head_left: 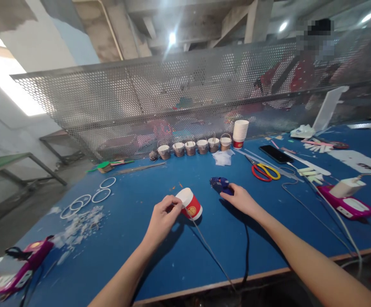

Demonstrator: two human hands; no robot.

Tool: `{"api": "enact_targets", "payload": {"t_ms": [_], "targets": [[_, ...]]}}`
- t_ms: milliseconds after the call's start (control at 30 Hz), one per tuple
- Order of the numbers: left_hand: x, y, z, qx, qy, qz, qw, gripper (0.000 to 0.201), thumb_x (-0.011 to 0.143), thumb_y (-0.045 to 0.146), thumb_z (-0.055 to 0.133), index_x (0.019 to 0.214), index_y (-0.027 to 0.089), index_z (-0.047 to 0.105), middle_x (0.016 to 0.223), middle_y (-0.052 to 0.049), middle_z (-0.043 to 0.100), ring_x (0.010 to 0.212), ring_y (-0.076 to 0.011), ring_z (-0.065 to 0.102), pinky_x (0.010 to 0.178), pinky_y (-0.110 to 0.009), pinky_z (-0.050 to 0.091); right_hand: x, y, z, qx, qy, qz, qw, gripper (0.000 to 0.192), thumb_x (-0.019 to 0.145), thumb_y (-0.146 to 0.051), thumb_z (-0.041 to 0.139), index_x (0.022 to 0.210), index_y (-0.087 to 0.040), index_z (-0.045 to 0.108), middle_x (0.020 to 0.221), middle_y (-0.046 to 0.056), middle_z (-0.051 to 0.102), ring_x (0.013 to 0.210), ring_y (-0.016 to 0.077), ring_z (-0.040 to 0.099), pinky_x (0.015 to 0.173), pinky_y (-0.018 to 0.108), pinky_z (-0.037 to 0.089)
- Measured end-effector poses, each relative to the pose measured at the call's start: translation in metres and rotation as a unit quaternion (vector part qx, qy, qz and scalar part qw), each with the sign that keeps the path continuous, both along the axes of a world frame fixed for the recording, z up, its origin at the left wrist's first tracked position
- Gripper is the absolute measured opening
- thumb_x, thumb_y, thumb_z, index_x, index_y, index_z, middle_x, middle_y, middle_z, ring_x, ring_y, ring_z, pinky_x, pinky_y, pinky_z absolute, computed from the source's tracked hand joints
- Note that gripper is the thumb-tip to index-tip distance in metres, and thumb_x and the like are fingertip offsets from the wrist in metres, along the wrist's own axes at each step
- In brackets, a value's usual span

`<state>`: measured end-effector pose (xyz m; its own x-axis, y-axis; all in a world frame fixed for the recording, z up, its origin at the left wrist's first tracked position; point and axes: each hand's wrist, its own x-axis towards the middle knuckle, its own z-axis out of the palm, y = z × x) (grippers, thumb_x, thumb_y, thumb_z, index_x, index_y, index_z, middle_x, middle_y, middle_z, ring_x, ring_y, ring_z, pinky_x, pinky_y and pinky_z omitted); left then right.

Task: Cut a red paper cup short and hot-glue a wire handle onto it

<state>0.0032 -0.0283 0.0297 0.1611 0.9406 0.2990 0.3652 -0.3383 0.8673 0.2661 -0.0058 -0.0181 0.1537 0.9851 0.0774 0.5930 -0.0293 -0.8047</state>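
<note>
My left hand [168, 212] is closed, thumb and fingertips pinched at the side of a red and white paper cup [195, 207] with a gold emblem. The cup tilts just above the blue table. From the pinch, a thin grey cord [209, 248] trails down to the table's front edge. Part of the grip is hidden behind the fingers. To the right, my right hand [240, 199] is wrapped round a dark blue glue gun [220, 185], its nozzle end pointing left. A black cable [247, 251] runs below it to the front edge.
Small brown-wrapped cups [190, 148] line the back beside stacked paper cups [240, 130]. Scissors [265, 172], a phone [275, 154] and a magenta power strip [345, 204] lie right. White rings [101, 195], scraps [79, 228] and another power strip [24, 266] lie left. A person stands behind the perforated screen [108, 98].
</note>
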Motion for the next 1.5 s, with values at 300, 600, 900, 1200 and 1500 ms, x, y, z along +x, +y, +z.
{"api": "enact_targets", "payload": {"t_ms": [300, 600, 900, 1200, 1500], "targets": [[0.002, 0.000, -0.002, 0.013, 0.017, -0.014, 1.000, 0.017, 0.073, 0.030, 0.055, 0.068, 0.018, 0.065, 0.072, -0.003, 0.062, 0.066, -0.0156, 0.056, 0.062, -0.027, 0.044, -0.016, 0.023, -0.019, 0.046, 0.042, -0.035, 0.997, 0.016, 0.073, -0.022, 0.062, 0.088, -0.018, 0.065, 0.091, 0.010, 0.073, 0.091, 0.0266, 0.067, 0.081, 0.037, 0.049], [0.002, -0.003, -0.004, -0.015, 0.002, 0.000, 1.000, 0.011, 0.072, 0.028, 0.057, 0.075, 0.018, 0.060, 0.071, 0.000, 0.061, 0.065, -0.0136, 0.057, 0.061, -0.023, 0.046, -0.031, -0.030, 0.012, 0.122, 0.178, 0.069, 0.974, 0.020, 0.082, -0.034, 0.050, 0.090, -0.017, 0.058, 0.073, 0.002, 0.066, 0.050, 0.0127, 0.056, 0.054, 0.026, 0.049], [0.000, -0.001, -0.006, 0.044, 0.050, 0.007, 0.998, 0.017, 0.080, 0.032, 0.053, 0.071, 0.018, 0.060, 0.070, -0.001, 0.060, 0.064, -0.0134, 0.054, 0.060, -0.023, 0.044, -0.051, -0.063, 0.013, 0.285, 0.075, 0.200, 0.934, 0.014, 0.087, -0.028, 0.058, 0.077, -0.020, 0.052, 0.062, -0.004, 0.051, 0.050, 0.0092, 0.045, 0.050, 0.021, 0.040], [0.001, -0.002, -0.004, 0.048, 0.066, 0.022, 0.996, 0.016, 0.080, 0.031, 0.052, 0.070, 0.019, 0.058, 0.068, -0.001, 0.060, 0.063, -0.0136, 0.055, 0.061, -0.023, 0.045, -0.053, -0.066, 0.007, 0.340, 0.006, 0.263, 0.903, 0.008, 0.092, -0.026, 0.052, 0.087, -0.020, 0.054, 0.068, 0.000, 0.057, 0.051, 0.0115, 0.050, 0.050, 0.024, 0.040], [0.000, -0.001, -0.007, 0.097, 0.078, 0.018, 0.992, 0.017, 0.081, 0.028, 0.052, 0.068, 0.019, 0.058, 0.069, -0.002, 0.061, 0.066, -0.0140, 0.056, 0.062, -0.023, 0.045, -0.053, -0.065, 0.005, 0.343, -0.040, 0.255, 0.903, 0.010, 0.093, -0.028, 0.050, 0.086, -0.020, 0.052, 0.067, 0.001, 0.057, 0.052, 0.0119, 0.050, 0.049, 0.024, 0.039]]}}
